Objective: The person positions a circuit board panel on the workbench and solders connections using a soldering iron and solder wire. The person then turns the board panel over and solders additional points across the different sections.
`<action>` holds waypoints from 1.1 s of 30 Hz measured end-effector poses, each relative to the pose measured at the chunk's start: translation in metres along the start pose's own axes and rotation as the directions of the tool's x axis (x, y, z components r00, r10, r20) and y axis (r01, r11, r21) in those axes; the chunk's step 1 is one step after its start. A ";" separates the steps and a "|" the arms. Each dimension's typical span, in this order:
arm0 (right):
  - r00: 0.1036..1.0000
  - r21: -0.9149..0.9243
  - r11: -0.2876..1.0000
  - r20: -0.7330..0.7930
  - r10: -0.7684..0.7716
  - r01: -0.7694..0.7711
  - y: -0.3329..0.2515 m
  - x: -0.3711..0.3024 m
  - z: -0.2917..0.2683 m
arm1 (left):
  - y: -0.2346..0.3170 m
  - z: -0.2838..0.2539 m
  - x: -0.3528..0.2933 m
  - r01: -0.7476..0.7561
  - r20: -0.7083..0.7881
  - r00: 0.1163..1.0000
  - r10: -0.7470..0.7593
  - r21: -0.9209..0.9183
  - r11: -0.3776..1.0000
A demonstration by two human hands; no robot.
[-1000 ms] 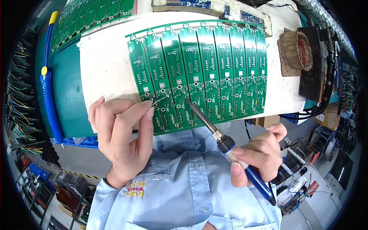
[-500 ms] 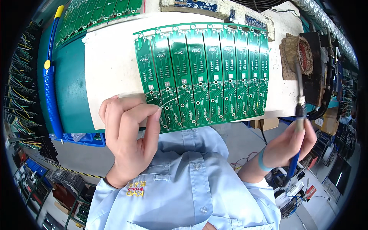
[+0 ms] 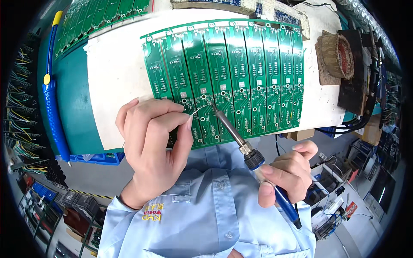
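Note:
A green panel of joined circuit boards [image 3: 254, 56] lies on a white sheet, its near edge toward me. Over its lower left part, my left hand [image 3: 157, 142] pinches a thin length of solder wire [image 3: 196, 110] between thumb and fingertips. My right hand [image 3: 288, 174] is wrapped round the blue handle of a soldering iron [image 3: 241, 144]. The iron slants up and left, and its tip is at the board beside the free end of the wire. Whether tip and wire touch is too small to tell.
A blue desoldering pump [image 3: 55, 103] with yellow parts lies at the left on the green mat [image 3: 75, 90]. More green boards [image 3: 101, 21] are at the far left. At the right stands a round tip-cleaning pad [image 3: 337, 56] in a holder, with black cables below it.
My right hand has brought the soldering iron from the cleaning pad at the right over to the board. My left hand and the wire have shifted slightly right.

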State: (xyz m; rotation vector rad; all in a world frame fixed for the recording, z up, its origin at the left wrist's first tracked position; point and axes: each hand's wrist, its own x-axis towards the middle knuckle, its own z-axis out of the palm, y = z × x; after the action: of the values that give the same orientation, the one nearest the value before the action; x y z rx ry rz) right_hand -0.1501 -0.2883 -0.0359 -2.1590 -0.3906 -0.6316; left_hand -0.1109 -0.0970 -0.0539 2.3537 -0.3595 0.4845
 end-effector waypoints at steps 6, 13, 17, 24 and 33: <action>1.000 -0.040 0.999 -0.021 0.021 -0.022 -0.007 -0.001 0.004 | 0.000 0.003 0.001 -0.014 -0.006 1.000 0.014 0.025 1.000; 0.999 -0.068 0.997 -0.005 0.033 -0.033 -0.013 0.005 0.001 | 0.001 -0.001 0.001 0.002 0.000 1.000 -0.002 0.016 1.000; 1.000 -0.038 0.999 0.004 0.023 -0.023 -0.010 0.010 0.001 | 0.000 -0.007 -0.002 0.036 -0.026 0.999 -0.036 -0.012 0.999; 0.998 -0.001 1.000 0.064 0.021 -0.021 -0.002 0.014 -0.022 | -0.003 -0.013 -0.004 0.056 -0.050 0.997 -0.056 -0.011 0.998; 0.786 -0.268 0.868 -0.586 0.197 -0.418 0.067 0.022 -0.019 | -0.009 -0.022 -0.010 0.108 -0.101 0.989 -0.111 -0.028 0.994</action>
State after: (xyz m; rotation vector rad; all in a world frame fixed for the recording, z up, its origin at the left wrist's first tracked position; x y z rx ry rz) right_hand -0.1054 -0.3429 -0.0560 -2.2039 0.4392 -1.1570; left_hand -0.1213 -0.0738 -0.0481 2.3029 -0.1862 0.5429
